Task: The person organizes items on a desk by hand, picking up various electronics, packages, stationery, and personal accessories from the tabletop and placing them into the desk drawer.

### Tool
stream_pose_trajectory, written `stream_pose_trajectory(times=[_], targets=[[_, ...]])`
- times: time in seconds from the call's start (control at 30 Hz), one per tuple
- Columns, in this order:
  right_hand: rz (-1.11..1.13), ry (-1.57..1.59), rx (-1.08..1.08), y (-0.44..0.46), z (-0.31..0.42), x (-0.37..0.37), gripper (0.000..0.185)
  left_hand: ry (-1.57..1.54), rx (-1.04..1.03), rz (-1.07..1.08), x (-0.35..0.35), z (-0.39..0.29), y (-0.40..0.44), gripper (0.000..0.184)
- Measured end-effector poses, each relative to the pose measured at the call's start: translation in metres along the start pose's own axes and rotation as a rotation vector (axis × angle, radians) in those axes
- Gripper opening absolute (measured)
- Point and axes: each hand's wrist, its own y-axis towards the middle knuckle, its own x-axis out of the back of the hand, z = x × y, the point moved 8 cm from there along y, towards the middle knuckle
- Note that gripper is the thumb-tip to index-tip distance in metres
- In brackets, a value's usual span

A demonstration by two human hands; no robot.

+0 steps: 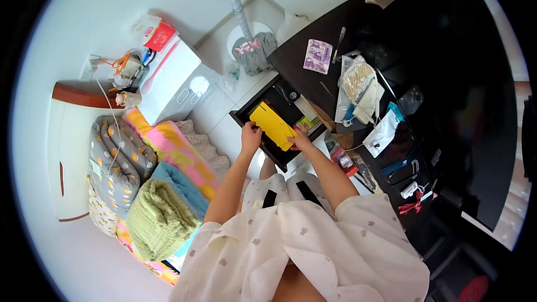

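Flat yellow piece over an open drawer, both hands at it

Flat yellow rectangular piece, smooth-faced (pixel 271 124), lies slantwise over the open black drawer (pixel 275 158), from far left to near right. Slits or fold lines show at the far end and the near right corner. Whether any part rests on the drawer floor: cannot tell.

Right hand (pixel 302 140): closed on the near right corner, thumb over the top face. Left hand (pixel 251 130): fingers curled nearly shut at the left edge, by the drawer's rim; contact likely, firm pinch or light touch cannot be told.

Handling, by judgement: light, probably card or thin plastic; fairly stiff flat, apt to bend or crease at the slits. Smooth face may slip under loose fingertips. Best hold: opposite long edges, thumbs above, fingers beneath, no hard squeeze.

Drawer contents: small round dark item (pixel 293 95) at the far end; pale narrow box (pixel 305 107) along the right side; green-and-yellow packet (pixel 307 125) nearer, beside the right hand. Labels too small to read.
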Motion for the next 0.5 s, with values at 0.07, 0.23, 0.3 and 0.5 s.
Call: stream_pose_trajectory(times=[0.07, 0.23, 0.3, 0.5], targets=[[0.012, 0.02, -0.043, 0.012, -0.008, -0.007, 0.031, 0.207, -0.22, -0.024, 0.001, -0.013, 0.009, 0.038], [-0.014, 0.113, -0.111, 0.024, -0.019, -0.012, 0.031, 0.4, -0.462, 0.099, -0.017, -0.032, 0.034, 0.042], [-0.041, 0.168, -0.097, 0.023, -0.015, -0.011, 0.034, 0.54, -0.339, 0.217, -0.029, -0.029, 0.043, 0.042], [-0.15, 0.205, -0.002, 0.029, -0.007, 0.007, 0.039, 0.526, -0.575, 0.207, -0.044, -0.058, 0.044, 0.038]])
